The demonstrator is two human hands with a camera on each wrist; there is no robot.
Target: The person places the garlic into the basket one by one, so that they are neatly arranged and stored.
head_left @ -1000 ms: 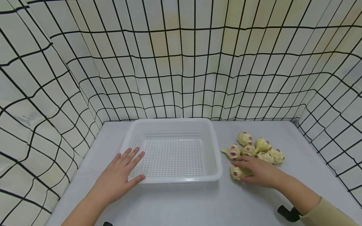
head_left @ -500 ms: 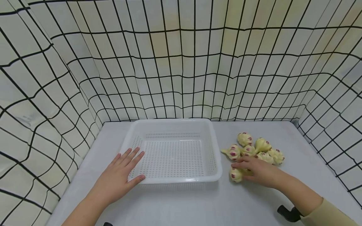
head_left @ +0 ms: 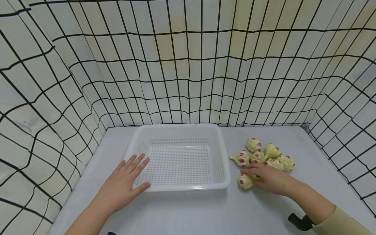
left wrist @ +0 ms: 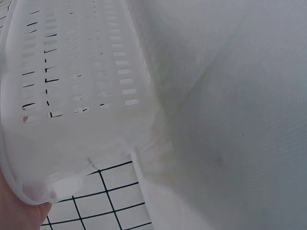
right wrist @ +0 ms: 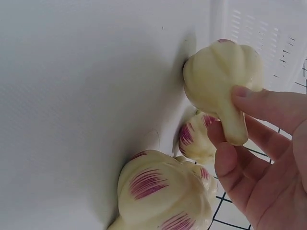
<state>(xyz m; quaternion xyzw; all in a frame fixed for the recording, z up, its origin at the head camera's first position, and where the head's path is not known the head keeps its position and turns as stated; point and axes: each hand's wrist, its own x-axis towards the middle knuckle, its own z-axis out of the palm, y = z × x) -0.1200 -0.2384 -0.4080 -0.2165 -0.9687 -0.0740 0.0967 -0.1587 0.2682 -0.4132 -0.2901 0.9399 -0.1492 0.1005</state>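
Observation:
My right hand (head_left: 268, 178) pinches a garlic bulb (head_left: 245, 181) between thumb and fingers, low at the near side of a cluster of garlic bulbs (head_left: 272, 151). In the right wrist view the thumb lies on the neck of this pale bulb (right wrist: 223, 76), and purple-streaked bulbs (right wrist: 158, 191) lie close by. With fingers spread and straight, my left hand (head_left: 121, 184) rests at the near left corner of a white perforated basket (head_left: 188, 187). The left wrist view shows the basket's slotted side (left wrist: 81, 129) and a small part of that hand at its rim.
White cloth covers the table (head_left: 182, 215). Black wire mesh (head_left: 194, 78) rises behind the basket and along both sides. A black curved object (head_left: 300, 222) sits beside the right forearm, and a beige sleeve (head_left: 342, 222) covers the arm above it.
The garlic bulb in my right hand has shifted and turned slightly, its neck now toward the palm. The left hand and the basket stay where they were.

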